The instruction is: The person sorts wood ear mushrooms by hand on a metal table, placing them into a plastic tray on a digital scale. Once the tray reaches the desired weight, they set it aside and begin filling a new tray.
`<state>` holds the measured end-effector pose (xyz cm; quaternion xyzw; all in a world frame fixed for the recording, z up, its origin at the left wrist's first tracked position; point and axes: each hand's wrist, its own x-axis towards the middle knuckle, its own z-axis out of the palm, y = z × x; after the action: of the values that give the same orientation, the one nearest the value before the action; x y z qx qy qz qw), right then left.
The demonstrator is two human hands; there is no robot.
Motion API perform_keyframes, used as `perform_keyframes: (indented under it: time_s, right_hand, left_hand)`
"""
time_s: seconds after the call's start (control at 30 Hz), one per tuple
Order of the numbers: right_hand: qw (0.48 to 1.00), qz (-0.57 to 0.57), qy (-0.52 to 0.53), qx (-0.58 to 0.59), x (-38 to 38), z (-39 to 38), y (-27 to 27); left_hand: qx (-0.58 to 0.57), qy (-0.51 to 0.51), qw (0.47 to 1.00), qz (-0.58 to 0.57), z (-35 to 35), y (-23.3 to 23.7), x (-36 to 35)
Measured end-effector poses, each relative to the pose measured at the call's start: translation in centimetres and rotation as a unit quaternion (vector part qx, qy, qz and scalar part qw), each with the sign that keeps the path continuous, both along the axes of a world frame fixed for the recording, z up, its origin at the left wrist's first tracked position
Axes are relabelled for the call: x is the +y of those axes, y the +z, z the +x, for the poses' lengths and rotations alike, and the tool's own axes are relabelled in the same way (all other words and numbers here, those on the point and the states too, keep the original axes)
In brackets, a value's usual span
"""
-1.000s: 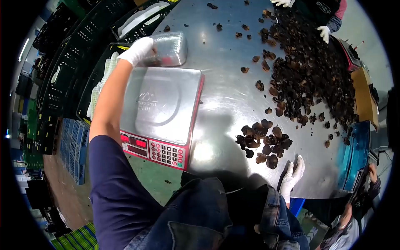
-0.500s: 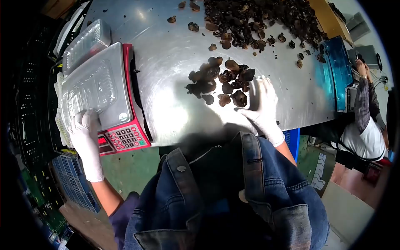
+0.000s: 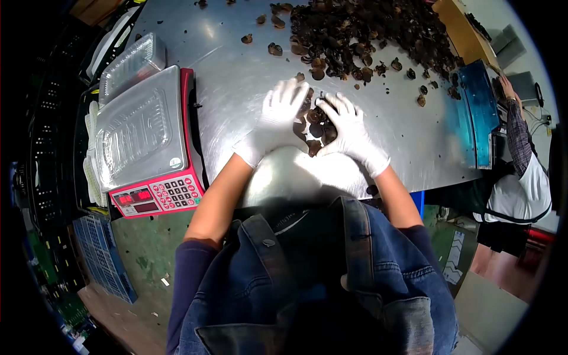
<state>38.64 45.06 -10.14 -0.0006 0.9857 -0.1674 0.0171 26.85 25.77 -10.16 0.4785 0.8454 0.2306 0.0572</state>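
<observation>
My left hand (image 3: 275,121) and my right hand (image 3: 350,133), both in white gloves, rest on the metal table on either side of a small cluster of dark wood ear mushrooms (image 3: 315,129). Both hands are open, fingers stretched out, their palms turned toward the cluster and partly hiding it. To the left is a red scale (image 3: 188,177) with a keypad and lit red digits. On its plate lies a clear plastic tray (image 3: 142,127). A large heap of the same mushrooms (image 3: 367,35) spreads over the far side of the table.
More clear plastic containers (image 3: 133,65) stand behind the scale. A blue bin (image 3: 478,112) sits at the table's right edge, near a cardboard piece (image 3: 464,32). At the far right is another person in a checked sleeve (image 3: 516,133). A blue crate (image 3: 103,254) lies on the floor.
My left hand has left the tray on the scale and moved right to the small mushroom cluster. My right hand has shifted slightly left, and the cluster is narrower between the hands.
</observation>
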Motion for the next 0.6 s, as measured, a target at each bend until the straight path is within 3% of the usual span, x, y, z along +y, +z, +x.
perform_keyframes:
  time_s: [0.03, 0.1, 0.3, 0.37, 0.43, 0.5, 0.6]
  right_hand:
    - [1.000, 0.011, -0.001, 0.010, -0.5, 0.6, -0.1]
    - [0.998, 0.037, -0.002, 0.042, -1.1, 1.9, -1.0]
    - [0.988, -0.046, -0.043, 0.141, -2.6, 2.0, -1.3]
    - [0.983, -0.073, -0.050, 0.159, -2.8, 1.6, -1.2]
    - [0.973, -0.115, -0.088, 0.180, -2.9, 1.0, -0.8]
    - [0.965, -0.173, -0.124, 0.156, -3.0, 0.5, -0.3]
    - [0.961, -0.162, -0.120, 0.189, -2.5, -0.7, -0.7]
  left_hand:
    - [0.000, 0.004, 1.000, -0.001, -0.1, 0.0, 0.2]
    - [0.006, -0.097, 0.995, -0.023, -0.2, 0.0, 0.3]
    - [0.009, -0.056, 0.997, 0.053, 1.0, -1.1, -0.3]
    - [-0.069, -0.010, 0.997, 0.043, 1.2, -1.0, 0.3]
    - [-0.046, 0.009, 0.996, 0.079, 1.4, -1.4, 1.4]
    - [-0.105, 0.046, 0.988, 0.099, 1.5, -1.4, 2.2]
    - [-0.134, 0.040, 0.952, 0.272, 1.0, -3.1, 3.6]
